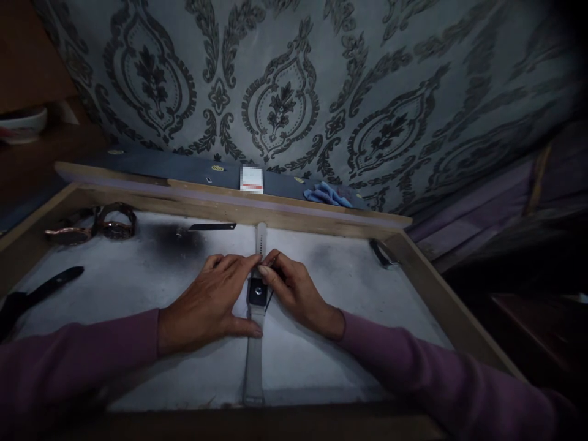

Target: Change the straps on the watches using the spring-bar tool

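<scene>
A smartwatch [258,291] with a dark square case and a pale strap [254,367] lies lengthwise on the white surface of a wooden-framed tray [321,355]. My left hand [209,300] rests along its left side, thumb and fingers spread apart, the fingertips at the upper strap and the thumb on the lower strap. At the upper end of the case my right hand [294,288] is pinched, thumb against index finger, around a thin dark tool [269,300] whose visible end slants down beside the case.
Two wristwatches [118,228] sit at the tray's upper left, above a black strap [50,285]. A dark blade [212,226] lies near the back edge, another small watch [383,254] at the right. Behind are a white box [252,180] and blue cloth [327,193].
</scene>
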`<control>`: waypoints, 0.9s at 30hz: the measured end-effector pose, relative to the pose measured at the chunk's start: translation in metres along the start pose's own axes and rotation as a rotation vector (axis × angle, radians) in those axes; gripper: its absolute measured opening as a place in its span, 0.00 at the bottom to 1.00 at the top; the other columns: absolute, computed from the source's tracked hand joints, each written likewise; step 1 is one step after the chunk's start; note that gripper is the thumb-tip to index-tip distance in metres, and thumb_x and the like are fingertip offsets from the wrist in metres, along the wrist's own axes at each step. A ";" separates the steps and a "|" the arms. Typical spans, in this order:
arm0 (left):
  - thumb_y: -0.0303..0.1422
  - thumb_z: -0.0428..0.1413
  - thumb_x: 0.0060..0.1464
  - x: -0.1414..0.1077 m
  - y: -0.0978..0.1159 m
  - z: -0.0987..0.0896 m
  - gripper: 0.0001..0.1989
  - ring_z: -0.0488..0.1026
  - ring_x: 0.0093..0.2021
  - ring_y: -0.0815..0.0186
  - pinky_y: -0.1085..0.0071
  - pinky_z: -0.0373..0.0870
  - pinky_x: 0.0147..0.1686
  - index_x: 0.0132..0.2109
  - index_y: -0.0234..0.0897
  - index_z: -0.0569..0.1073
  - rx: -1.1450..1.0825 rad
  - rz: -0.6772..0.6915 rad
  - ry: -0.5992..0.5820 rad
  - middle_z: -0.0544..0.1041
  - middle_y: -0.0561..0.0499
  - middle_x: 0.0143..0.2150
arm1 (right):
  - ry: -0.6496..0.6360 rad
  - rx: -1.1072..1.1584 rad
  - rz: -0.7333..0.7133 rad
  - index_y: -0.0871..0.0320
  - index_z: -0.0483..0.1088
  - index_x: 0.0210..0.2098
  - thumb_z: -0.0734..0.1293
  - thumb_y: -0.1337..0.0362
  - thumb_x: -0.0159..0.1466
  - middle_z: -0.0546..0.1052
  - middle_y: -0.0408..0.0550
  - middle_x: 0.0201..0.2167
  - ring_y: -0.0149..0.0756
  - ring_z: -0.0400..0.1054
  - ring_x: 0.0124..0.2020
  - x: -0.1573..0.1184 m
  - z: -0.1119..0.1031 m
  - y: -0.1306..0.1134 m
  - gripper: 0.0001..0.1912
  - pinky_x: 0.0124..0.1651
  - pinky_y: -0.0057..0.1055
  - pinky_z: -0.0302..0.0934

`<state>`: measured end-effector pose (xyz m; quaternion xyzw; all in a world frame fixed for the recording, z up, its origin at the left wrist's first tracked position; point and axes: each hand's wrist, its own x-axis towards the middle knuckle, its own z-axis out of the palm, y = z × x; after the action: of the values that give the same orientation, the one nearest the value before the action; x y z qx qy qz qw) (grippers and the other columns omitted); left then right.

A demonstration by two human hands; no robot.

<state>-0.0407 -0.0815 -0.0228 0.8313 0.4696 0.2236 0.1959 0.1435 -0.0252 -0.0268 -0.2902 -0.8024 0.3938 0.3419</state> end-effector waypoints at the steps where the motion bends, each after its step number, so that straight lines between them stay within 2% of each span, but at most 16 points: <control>1: 0.49 0.66 0.43 0.000 0.000 0.000 0.49 0.64 0.59 0.49 0.53 0.58 0.56 0.65 0.38 0.51 0.000 -0.005 -0.002 0.67 0.39 0.60 | 0.001 0.005 0.004 0.57 0.61 0.32 0.60 0.64 0.68 0.64 0.39 0.24 0.28 0.58 0.25 0.000 0.000 0.000 0.08 0.29 0.25 0.56; 10: 0.49 0.66 0.43 0.001 0.000 -0.001 0.49 0.64 0.58 0.48 0.52 0.59 0.55 0.65 0.39 0.51 0.001 -0.007 -0.006 0.68 0.39 0.60 | 0.001 -0.005 0.002 0.57 0.61 0.32 0.60 0.66 0.68 0.64 0.39 0.24 0.28 0.58 0.24 0.000 0.000 0.000 0.07 0.29 0.25 0.56; 21: 0.52 0.64 0.45 0.000 -0.001 0.001 0.48 0.64 0.58 0.48 0.51 0.58 0.55 0.66 0.42 0.49 -0.024 0.004 0.010 0.67 0.41 0.60 | -0.006 -0.089 -0.075 0.57 0.62 0.33 0.59 0.65 0.69 0.67 0.41 0.25 0.28 0.61 0.25 0.000 0.001 -0.001 0.07 0.29 0.26 0.59; 27: 0.52 0.63 0.45 0.000 -0.002 0.001 0.49 0.64 0.58 0.48 0.51 0.59 0.55 0.66 0.41 0.49 -0.007 0.015 0.000 0.67 0.40 0.60 | 0.013 -0.070 -0.038 0.57 0.61 0.33 0.60 0.64 0.68 0.65 0.39 0.23 0.27 0.58 0.23 -0.001 0.000 0.000 0.07 0.27 0.25 0.57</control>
<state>-0.0414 -0.0804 -0.0247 0.8342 0.4625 0.2266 0.1970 0.1438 -0.0260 -0.0275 -0.2892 -0.8189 0.3567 0.3444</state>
